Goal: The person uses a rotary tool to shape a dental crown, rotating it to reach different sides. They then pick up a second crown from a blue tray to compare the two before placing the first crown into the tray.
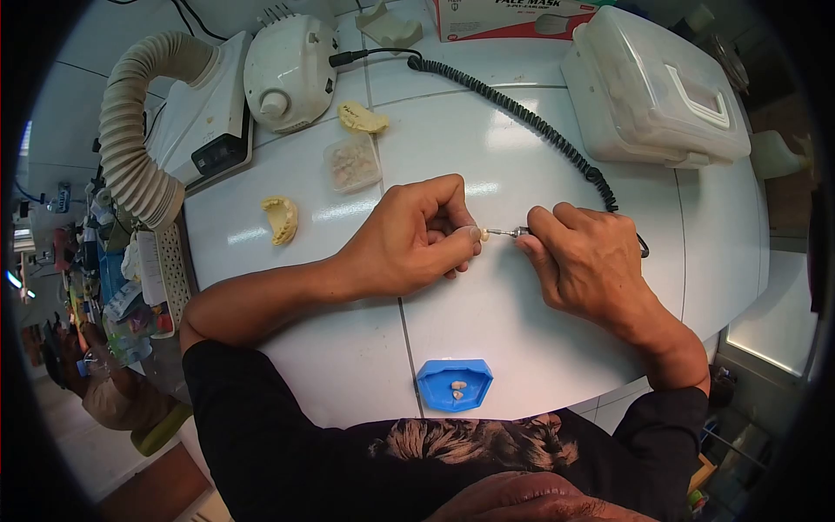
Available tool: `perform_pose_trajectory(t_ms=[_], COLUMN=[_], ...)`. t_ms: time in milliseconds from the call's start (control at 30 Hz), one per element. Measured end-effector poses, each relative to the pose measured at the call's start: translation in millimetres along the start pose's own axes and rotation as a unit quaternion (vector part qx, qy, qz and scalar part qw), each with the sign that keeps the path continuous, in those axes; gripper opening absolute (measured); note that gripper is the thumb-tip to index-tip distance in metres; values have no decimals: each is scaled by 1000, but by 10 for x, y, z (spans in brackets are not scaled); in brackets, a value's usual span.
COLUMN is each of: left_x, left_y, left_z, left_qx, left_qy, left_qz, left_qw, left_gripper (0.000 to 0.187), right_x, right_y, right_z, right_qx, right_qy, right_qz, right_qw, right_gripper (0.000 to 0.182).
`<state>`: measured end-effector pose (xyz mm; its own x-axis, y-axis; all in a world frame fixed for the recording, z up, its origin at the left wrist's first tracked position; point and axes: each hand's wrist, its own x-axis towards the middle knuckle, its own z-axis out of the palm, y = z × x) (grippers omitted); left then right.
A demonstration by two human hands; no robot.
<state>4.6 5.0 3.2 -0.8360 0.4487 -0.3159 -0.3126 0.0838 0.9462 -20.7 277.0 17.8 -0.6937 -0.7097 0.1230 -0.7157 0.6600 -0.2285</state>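
My left hand (409, 237) pinches a small tooth-coloured dental crown (484, 234) between thumb and fingertips, above the middle of the white table. My right hand (591, 259) is wrapped around a dental handpiece (521, 232), most of it hidden by the fingers. Its thin metal bur points left and reaches the crown; whether it touches is too small to tell. Close to my body, a blue tray (424, 383) holds a few small tooth-coloured pieces (458, 385). A yellowish dental cast (281, 219) lies to the left of my left hand.
A coiled black cord (513, 103) runs from the white control unit (291, 74) toward my right hand. Beyond my left hand are a small clear box (352, 163) and another cast piece (363, 117). A ribbed hose (130, 113) stands left, a lidded plastic case (652, 96) back right.
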Motion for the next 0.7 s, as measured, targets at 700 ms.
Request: perform_pose_trajectory(t_ms=[700], left_x=[-5], left_y=[-3], left_z=[5], left_qx=[0], left_qy=[3], left_qz=[2], left_qw=[1000], left_gripper=[9], right_x=[3], right_y=[16], right_z=[10], right_qx=[7], right_qy=[11], right_qz=[-5], right_qw=[1000], right_gripper=[32])
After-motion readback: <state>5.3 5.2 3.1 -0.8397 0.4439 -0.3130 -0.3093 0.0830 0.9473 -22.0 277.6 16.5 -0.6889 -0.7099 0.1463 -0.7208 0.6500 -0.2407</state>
